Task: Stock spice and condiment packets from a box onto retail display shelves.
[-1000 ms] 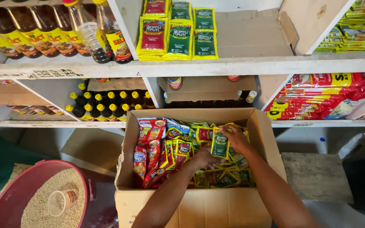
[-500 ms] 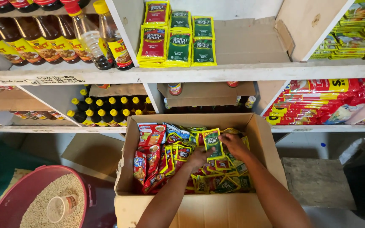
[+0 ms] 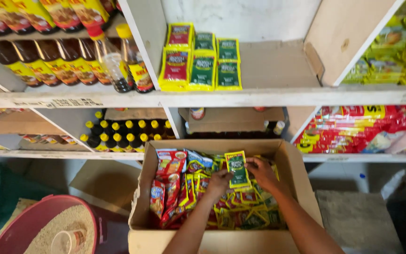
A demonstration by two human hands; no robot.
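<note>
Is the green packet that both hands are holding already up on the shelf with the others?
No, the green packet is held by the left hand and right hand over the cardboard box, below the shelf.

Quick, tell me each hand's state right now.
Left hand: fingers closed on the lower edge of the green-and-yellow sachet.
Right hand: pinching the same sachet's right side.

A small green sachet [image 3: 238, 169] with a yellow border stands upright, lifted just above a cardboard box [image 3: 301, 188] packed with red, yellow and green sachets [image 3: 184, 188], below the white shelves.
</note>
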